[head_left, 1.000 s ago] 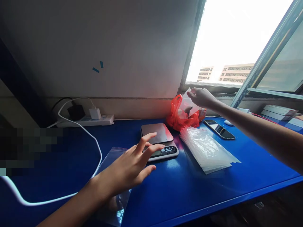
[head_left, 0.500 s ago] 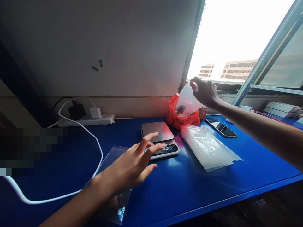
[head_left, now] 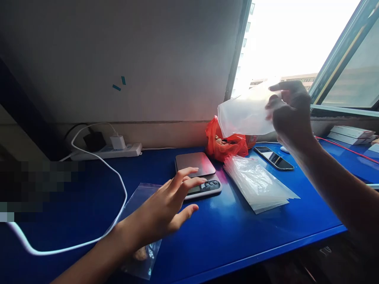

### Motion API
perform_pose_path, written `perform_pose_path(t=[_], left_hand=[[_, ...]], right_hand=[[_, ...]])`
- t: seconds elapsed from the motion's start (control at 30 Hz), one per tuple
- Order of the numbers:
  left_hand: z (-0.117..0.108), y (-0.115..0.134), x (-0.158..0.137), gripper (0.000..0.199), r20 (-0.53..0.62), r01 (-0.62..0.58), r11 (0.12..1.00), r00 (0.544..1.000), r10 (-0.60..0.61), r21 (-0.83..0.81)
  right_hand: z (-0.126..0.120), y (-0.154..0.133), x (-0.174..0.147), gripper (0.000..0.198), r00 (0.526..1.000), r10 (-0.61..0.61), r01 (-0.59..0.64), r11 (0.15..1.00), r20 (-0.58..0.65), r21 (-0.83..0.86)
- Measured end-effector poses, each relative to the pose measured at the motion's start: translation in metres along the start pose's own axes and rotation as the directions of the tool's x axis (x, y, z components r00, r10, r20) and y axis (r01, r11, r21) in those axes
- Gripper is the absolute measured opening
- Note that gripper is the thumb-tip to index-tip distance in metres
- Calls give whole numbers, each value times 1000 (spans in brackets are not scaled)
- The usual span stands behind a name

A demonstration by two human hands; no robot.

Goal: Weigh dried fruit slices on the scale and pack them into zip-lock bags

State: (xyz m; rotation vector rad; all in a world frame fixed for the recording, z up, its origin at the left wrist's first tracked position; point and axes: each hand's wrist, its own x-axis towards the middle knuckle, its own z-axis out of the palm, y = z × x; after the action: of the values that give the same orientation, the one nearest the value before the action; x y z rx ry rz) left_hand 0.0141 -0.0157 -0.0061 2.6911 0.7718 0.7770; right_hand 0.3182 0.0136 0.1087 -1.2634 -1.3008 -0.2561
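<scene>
"What's that right hand (head_left: pixel 291 106) holding up by the window?"

"A cloudy plastic bag (head_left: pixel 245 116), as far as I'm seeing. The grip is pinching one end between thumb and fingers, so the rest is spreading leftward, probably unfolded by being held just there. It's hanging over or in front of the red bag (head_left: pixel 227 149); I can't tell which."

"And the left hand (head_left: pixel 161 205)?"

"That grip is staying loose, fingers spread, holding nothing. It's reaching over the front of the scale (head_left: pixel 197 161), perhaps because the buttons are facing this way. Whether a fingertip is touching, I can't tell."

"Why is that stack of bags (head_left: pixel 260 181) lying there?"

"It's sitting on the table (head_left: pixel 207 240) just right of the scale, seemingly for easy reach. The phone (head_left: pixel 275 157) is lying beyond it, and another clear bag (head_left: pixel 145 193) is lying partly under the left forearm."
</scene>
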Motion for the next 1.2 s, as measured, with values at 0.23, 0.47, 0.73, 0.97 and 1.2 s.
perform_pose_path(t=[0.23, 0.47, 0.73, 0.97, 1.2], left_hand=[[-31, 8, 5, 59, -453, 58, 963, 874, -177, -263], [-53, 0, 9, 41, -536, 360, 908, 821, -198, 215], [-26, 28, 23, 13, -380, -148, 968, 899, 218, 203], [-46, 24, 43, 10, -467, 129, 988, 881, -75, 85], [-41, -12, 19, 55, -323, 326, 848, 819, -475, -418]], right_hand=[[-15, -56, -105, 10, 925, -148, 27, 944, 349, 329], [30, -38, -134, 19, 698, -27, -471, 735, 716, 487], [35, -48, -166, 25, 706, -126, -348, 795, 697, 496], [41, -41, -160, 14, 765, -102, -239, 872, 636, 428], [34, -31, -142, 18, 815, 129, -458, 742, 565, 490]])
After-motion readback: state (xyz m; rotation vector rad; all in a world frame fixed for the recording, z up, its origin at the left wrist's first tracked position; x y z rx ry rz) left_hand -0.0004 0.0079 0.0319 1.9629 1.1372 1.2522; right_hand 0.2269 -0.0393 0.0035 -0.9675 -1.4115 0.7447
